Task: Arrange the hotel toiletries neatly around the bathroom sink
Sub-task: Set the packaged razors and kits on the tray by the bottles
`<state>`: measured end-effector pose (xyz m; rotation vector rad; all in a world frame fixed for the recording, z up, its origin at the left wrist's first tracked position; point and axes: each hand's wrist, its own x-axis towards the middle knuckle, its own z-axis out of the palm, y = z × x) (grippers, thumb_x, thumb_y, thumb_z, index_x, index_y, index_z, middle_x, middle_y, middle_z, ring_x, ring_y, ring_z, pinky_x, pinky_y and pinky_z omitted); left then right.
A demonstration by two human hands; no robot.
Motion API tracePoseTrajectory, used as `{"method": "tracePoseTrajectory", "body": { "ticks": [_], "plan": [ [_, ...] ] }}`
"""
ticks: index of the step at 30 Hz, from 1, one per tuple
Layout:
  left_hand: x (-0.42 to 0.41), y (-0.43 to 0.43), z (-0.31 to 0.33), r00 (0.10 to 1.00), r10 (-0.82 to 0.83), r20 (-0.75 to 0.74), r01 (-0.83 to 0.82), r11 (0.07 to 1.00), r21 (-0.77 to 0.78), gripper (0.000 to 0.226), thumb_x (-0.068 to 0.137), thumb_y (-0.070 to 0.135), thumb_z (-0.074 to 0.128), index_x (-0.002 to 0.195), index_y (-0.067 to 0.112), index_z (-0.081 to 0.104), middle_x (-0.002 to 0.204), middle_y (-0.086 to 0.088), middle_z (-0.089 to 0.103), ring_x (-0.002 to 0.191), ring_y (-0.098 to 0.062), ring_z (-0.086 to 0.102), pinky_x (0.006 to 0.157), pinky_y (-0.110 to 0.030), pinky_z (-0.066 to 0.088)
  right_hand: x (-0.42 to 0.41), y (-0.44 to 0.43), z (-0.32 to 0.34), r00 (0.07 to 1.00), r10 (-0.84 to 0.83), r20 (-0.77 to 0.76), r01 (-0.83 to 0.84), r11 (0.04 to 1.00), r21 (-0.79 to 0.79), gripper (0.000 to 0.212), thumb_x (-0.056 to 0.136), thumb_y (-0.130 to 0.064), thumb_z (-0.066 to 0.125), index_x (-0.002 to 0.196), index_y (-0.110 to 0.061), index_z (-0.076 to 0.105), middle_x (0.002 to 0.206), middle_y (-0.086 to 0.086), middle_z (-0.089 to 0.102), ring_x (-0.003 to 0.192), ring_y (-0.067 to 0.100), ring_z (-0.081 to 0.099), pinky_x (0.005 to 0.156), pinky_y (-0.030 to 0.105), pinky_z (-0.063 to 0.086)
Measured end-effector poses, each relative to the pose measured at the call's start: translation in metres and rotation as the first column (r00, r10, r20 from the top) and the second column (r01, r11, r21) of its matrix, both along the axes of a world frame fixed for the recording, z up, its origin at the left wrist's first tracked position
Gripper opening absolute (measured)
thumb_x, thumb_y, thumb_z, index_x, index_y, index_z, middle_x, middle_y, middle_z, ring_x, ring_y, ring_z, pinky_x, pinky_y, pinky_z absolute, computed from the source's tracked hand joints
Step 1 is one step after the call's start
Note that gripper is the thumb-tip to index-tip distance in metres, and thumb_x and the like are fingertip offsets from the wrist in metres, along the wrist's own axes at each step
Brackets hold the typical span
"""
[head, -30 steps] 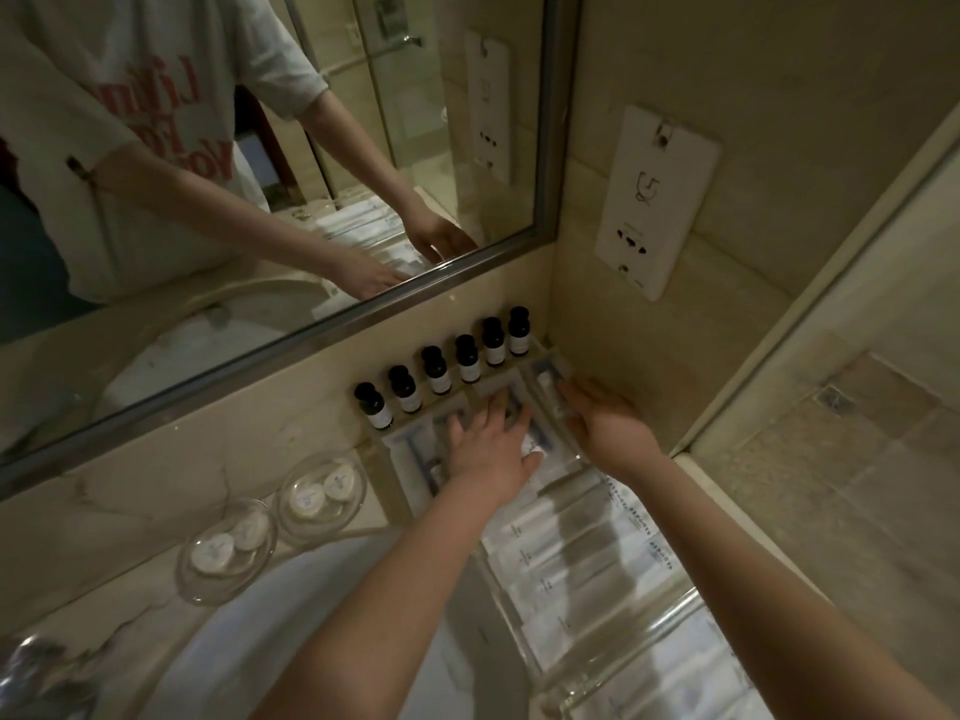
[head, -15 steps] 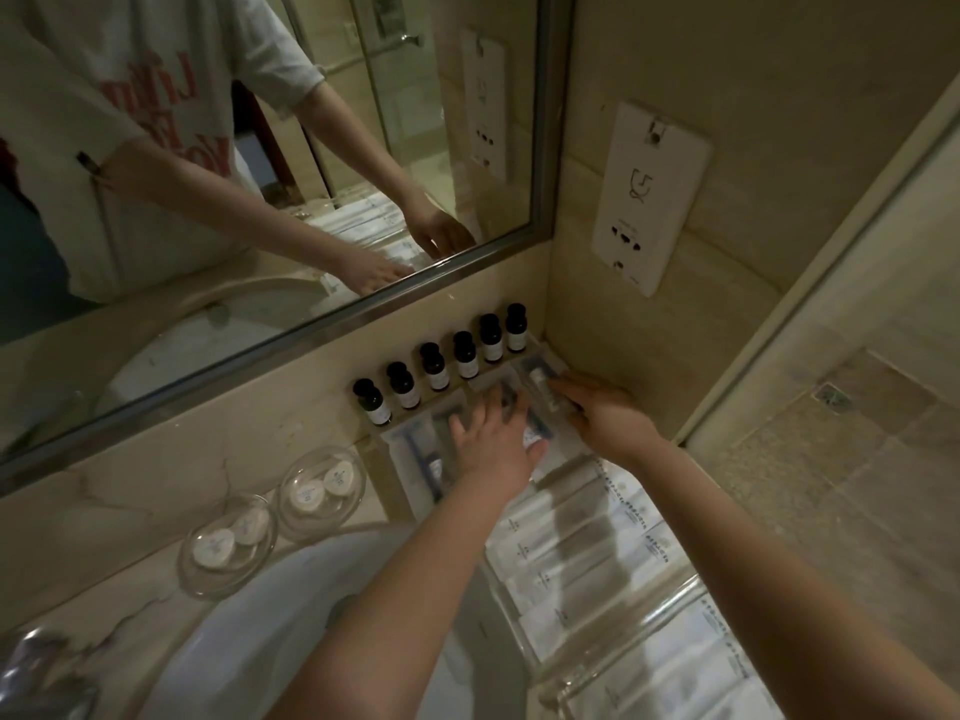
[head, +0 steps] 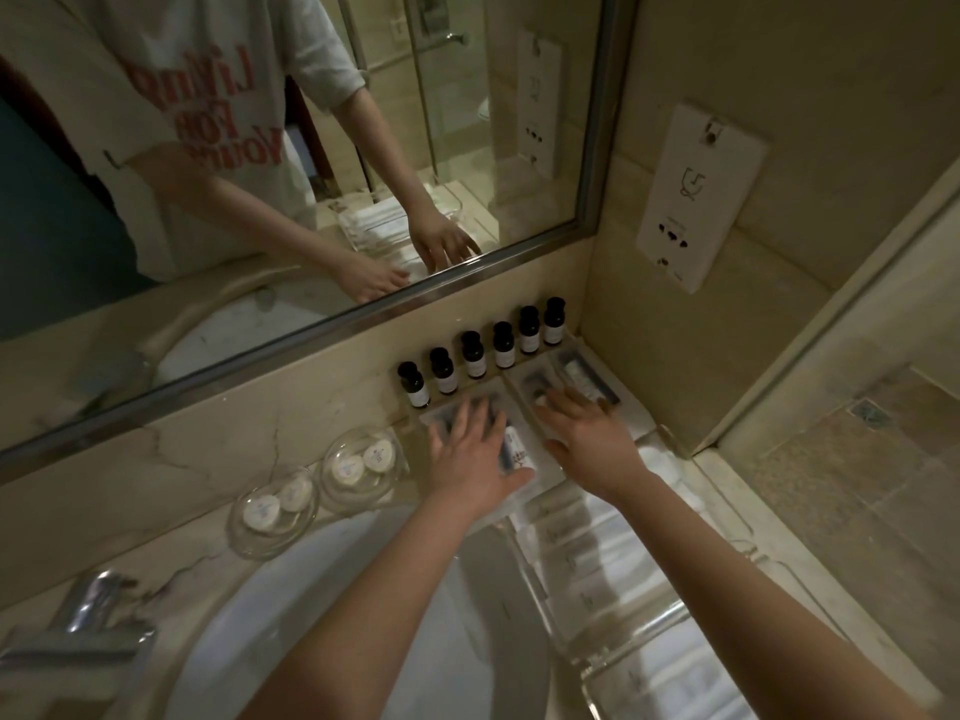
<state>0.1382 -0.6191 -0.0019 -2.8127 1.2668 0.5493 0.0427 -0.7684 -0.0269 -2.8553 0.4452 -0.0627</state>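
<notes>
Toiletry packets (head: 586, 377) lie flat right of centre, in the corner above the white sink (head: 322, 641) that fills the lower frame. The left hand (head: 467, 454) rests on one packet with fingers spread and gripping nothing. The right hand (head: 592, 439) touches the next packet with straight fingers, also holding nothing. Two glass soap dishes (head: 363, 465) sit left of the hands, and six dark bottles (head: 472, 356) stand in a line just above them.

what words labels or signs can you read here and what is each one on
"Living" / "FOR" / "Young", red, reversed in the mirror: shirt print; first and last words partly guessed.
Shaver symbol, no legible words: wall socket plate.
Bottle labels: too small to read.
Soap wrappers: print blurred.
White sachets: print too small to read.
</notes>
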Motion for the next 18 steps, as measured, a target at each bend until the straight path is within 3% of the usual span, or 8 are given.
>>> {"method": "tracePoseTrajectory", "body": {
  "ticks": [15,18],
  "plan": [
    [-0.001,-0.019,-0.004,0.994,0.061,0.090,-0.061,0.998,0.002,0.076,0.087,0.063,0.036,0.148,0.025,0.014,0.159,-0.001,0.003,0.147,-0.024,-0.005,0.114,-0.059,0.001,0.001,0.002,0.003,0.999,-0.027,-0.025,0.028,1.000,0.015,0.047,0.092,-0.024,0.051,0.139,-0.025,0.042,0.152,0.000,0.035,0.140,0.024,0.033,0.112,0.049,0.028],
    [-0.002,-0.014,-0.002,0.995,0.076,0.062,-0.074,0.997,-0.033,0.079,0.087,0.064,0.036,0.149,0.023,0.008,0.159,-0.001,0.002,0.147,-0.023,-0.006,0.115,-0.058,0.002,0.002,0.002,0.007,0.999,-0.033,-0.001,0.033,0.999,0.033,0.046,0.091,-0.021,0.052,0.137,-0.023,0.045,0.150,0.000,0.038,0.139,0.023,0.035,0.111,0.049,0.030]
  ]
}}
